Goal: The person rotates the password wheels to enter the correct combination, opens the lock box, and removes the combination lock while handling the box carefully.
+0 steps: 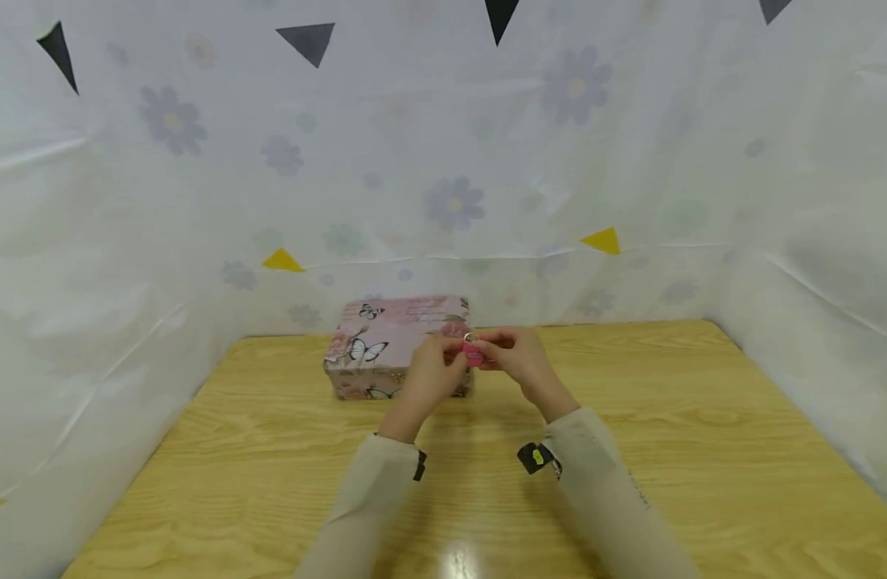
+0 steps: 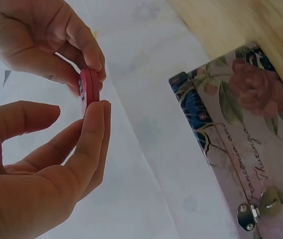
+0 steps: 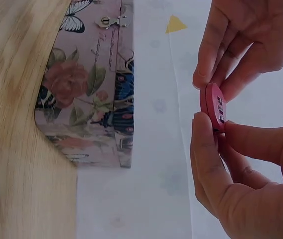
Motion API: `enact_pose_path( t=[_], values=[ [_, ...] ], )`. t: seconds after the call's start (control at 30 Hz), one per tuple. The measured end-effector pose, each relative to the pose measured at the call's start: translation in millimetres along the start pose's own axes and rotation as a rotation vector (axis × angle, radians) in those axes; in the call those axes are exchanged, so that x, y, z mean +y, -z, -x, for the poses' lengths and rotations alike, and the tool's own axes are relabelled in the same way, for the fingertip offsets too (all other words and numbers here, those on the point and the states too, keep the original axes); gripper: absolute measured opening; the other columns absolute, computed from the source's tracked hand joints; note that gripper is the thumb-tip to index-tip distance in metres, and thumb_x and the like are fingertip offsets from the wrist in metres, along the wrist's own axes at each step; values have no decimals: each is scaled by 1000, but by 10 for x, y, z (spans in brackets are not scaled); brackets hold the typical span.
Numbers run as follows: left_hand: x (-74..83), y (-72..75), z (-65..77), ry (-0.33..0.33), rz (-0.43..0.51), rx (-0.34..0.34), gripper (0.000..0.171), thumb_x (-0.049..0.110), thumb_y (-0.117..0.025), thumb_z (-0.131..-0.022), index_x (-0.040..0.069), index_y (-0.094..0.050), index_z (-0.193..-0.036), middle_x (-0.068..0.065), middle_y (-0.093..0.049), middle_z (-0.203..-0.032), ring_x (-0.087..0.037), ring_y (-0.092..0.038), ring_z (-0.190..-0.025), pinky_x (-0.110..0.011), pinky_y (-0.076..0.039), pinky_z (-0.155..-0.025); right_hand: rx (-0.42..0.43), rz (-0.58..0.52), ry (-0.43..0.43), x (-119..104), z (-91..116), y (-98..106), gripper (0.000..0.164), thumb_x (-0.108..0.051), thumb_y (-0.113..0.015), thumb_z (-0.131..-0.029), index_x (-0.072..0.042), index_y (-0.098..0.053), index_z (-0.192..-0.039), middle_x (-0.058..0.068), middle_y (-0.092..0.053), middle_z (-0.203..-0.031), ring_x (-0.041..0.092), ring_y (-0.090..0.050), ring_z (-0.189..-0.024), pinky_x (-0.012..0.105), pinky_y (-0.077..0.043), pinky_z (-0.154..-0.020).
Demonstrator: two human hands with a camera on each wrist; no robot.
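A small pink combination padlock [image 1: 474, 355] is held up in front of the box, its metal shackle at the top and its number dials facing me. My right hand [image 1: 519, 362] pinches it between thumb and fingertips, as the right wrist view also shows at the padlock's edge [image 3: 211, 107]. From the other side, my left hand [image 1: 432, 370] touches the padlock's edge with fairly straight fingertips. In the left wrist view the left thumb [image 2: 32, 118] stands apart from the dial face. Behind the hands is a pink box [image 1: 400, 330] with butterflies and flowers, its lid down.
A metal hasp [image 2: 261, 206] sits on the box's front. The box stands on a wooden table [image 1: 269, 482], near its back edge. White flower-patterned sheeting [image 1: 385, 161] hangs behind and along both sides. A dark strap [image 1: 535, 457] shows at the right wrist.
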State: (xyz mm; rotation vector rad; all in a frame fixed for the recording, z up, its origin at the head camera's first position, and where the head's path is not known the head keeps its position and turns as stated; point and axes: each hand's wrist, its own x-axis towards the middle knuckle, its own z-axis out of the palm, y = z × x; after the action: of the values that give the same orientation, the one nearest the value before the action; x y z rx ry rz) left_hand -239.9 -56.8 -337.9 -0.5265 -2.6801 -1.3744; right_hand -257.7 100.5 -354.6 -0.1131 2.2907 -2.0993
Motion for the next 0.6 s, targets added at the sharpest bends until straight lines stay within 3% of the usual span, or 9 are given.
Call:
enact_pose_path(
  t=[0.23,0.4,0.6],
  values=[
    [17,-166,-29,36,73,-73,32,6,-53,-94,-6,-60,-123,-17,-67,-103,-28,-64,-96,-36,-54,-78,0,73,19,13,71,197,27,-4,-60,-93,15,-61,-112,25,-65,-107,12,-67,-77,30,-56,-75],
    [10,-327,-28,66,89,-126,31,8,-54,-94,-3,-61,-122,-15,-67,-104,-29,-63,-100,-38,-53,-83,36,96,-58,105,73,281,25,-2,-58,-94,16,-61,-111,26,-65,-104,13,-67,-76,30,-56,-73],
    [-76,-473,4,178,181,-198,32,9,-56,-95,-1,-60,-125,-14,-65,-113,-28,-61,-105,-38,-53,-82,53,174,-134,268,73,338,23,0,-57,-94,16,-62,-110,28,-64,-104,16,-67,-74,33,-57,-72]
  ],
)
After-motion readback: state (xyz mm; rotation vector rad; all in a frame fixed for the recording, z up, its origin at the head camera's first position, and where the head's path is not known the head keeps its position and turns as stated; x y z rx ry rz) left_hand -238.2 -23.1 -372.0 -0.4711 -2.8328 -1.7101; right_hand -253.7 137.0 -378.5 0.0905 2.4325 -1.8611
